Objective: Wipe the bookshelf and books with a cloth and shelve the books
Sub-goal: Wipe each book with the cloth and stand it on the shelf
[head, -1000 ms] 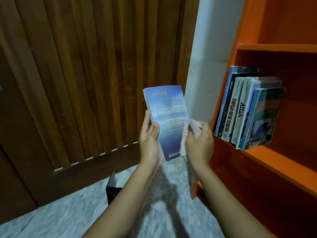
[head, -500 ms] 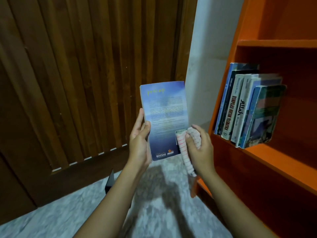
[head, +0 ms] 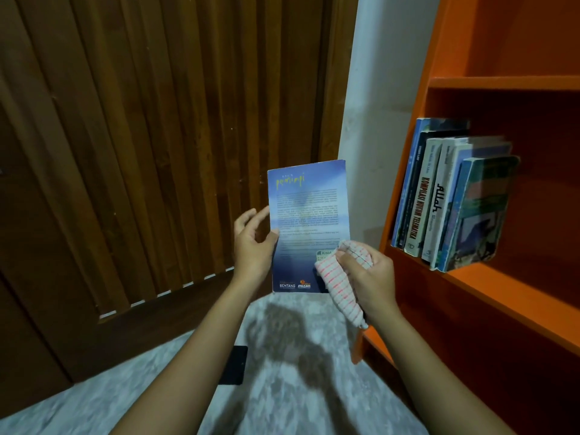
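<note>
A thin blue book (head: 309, 221) is held upright in front of me, its back cover facing me. My left hand (head: 252, 246) holds its left edge, thumb on the cover and fingers behind. My right hand (head: 367, 271) grips a bunched white cloth with red stripes (head: 340, 284) and presses it on the lower right corner of the cover. To the right stands the orange bookshelf (head: 489, 287), with several books (head: 452, 196) upright and leaning on its middle shelf.
A dark wooden slatted door (head: 157, 152) fills the left and back. A white wall strip (head: 373, 120) runs between the door and the shelf. The floor (head: 282, 387) is pale marble, with a small black object (head: 233, 365) lying on it near my left forearm.
The cloth has slid down the right side of the cover to the lower corner. The book has straightened up, and my left hand has shifted its grip to the left edge.
</note>
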Demonstrator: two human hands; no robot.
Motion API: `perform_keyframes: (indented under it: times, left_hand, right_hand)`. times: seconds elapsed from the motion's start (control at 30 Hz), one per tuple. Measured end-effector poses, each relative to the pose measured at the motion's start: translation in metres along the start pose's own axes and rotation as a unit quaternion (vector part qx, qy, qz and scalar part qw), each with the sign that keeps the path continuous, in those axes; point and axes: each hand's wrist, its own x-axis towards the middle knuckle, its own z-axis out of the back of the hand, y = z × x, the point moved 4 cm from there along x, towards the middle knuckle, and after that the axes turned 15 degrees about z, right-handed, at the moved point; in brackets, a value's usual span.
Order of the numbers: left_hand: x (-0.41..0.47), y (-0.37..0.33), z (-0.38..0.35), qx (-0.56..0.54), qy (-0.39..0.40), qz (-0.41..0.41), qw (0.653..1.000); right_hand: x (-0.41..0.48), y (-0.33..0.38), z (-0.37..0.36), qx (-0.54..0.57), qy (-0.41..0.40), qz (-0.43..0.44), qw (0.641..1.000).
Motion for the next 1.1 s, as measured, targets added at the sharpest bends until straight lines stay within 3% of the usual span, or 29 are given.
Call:
perform_keyframes:
  times: [0.07,0.13,0.27,0.37,0.5,0.63,0.8,0.93,1.0,1.1]
  left_hand:
    - [-0.008,-0.007,0.004,0.033,-0.084,-0.044,0.995]
    - [-0.014,-0.011,0.004,0.039,-0.117,-0.082,0.989]
    - [-0.022,-0.012,-0.016,0.034,0.020,-0.042,0.998]
    - [-0.029,-0.011,-0.025,0.021,0.074,-0.018,0.997]
    - [-0.028,-0.013,-0.025,0.034,0.063,0.004,0.997]
    - [-0.029,-0.011,-0.020,0.122,0.008,-0.017,0.992]
    - [-0.031,-0.016,-0.017,0.161,-0.032,-0.065,0.984]
    - [-0.024,-0.022,-0.004,0.090,-0.050,-0.119,0.988]
    - [-0.023,-0.023,0.003,0.033,-0.049,-0.141,0.988]
    - [-0.025,-0.020,0.009,-0.053,-0.034,-0.137,0.989]
  right_hand:
    - [-0.002,0.002,-0.001,-0.028,0.002,0.020,0.999]
    - [-0.005,0.001,-0.003,-0.062,-0.001,0.034,0.998]
    - [-0.012,-0.009,-0.008,-0.154,0.004,0.047,0.987]
    - [-0.018,-0.006,-0.013,-0.260,0.037,0.118,0.958]
    - [-0.031,0.007,-0.025,-0.348,0.092,0.239,0.902]
    - [-0.045,0.005,-0.033,-0.414,0.139,0.265,0.860]
    - [-0.054,0.002,-0.040,-0.418,0.137,0.307,0.844]
    - [-0.053,0.018,-0.048,-0.341,0.213,0.392,0.827]
    - [-0.040,0.019,-0.041,-0.298,0.195,0.369,0.858]
    - [-0.005,0.020,-0.014,-0.214,0.025,0.249,0.944]
